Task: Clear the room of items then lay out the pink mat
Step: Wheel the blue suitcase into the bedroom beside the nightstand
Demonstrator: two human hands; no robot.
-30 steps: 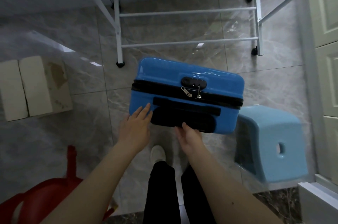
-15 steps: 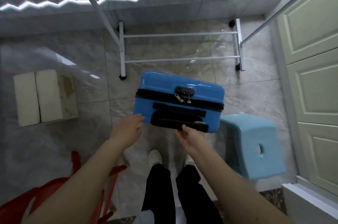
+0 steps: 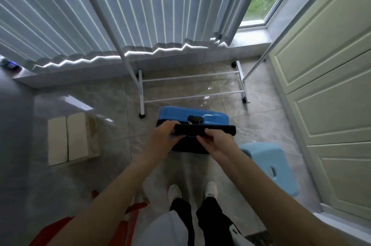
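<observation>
Both arms extended forward and down. Left hand (image 3: 163, 137) grips the left end of the black telescopic handle (image 3: 204, 130), fingers curled over its top. Right hand (image 3: 215, 141) grips the same bar right of centre, thumb on the near side, fingers wrapped under. Handle sits above the one blue hard-shell suitcase (image 3: 192, 114), standing on the tiled floor (image 3: 112, 137) in front of the feet; combination lock (image 3: 195, 118) and zip pulls face up.

Around it: one light-blue plastic stool (image 3: 271, 165) just right of the case, one cardboard box (image 3: 73, 138) well to the left, one white wheeled garment rack (image 3: 192, 89) behind the case near the pleated blinds (image 3: 100, 8). One red item (image 3: 132, 215) at bottom left, partly hidden by the left arm; can't tell what it is. Two white shoes (image 3: 174, 191). Pink mat not in view.
</observation>
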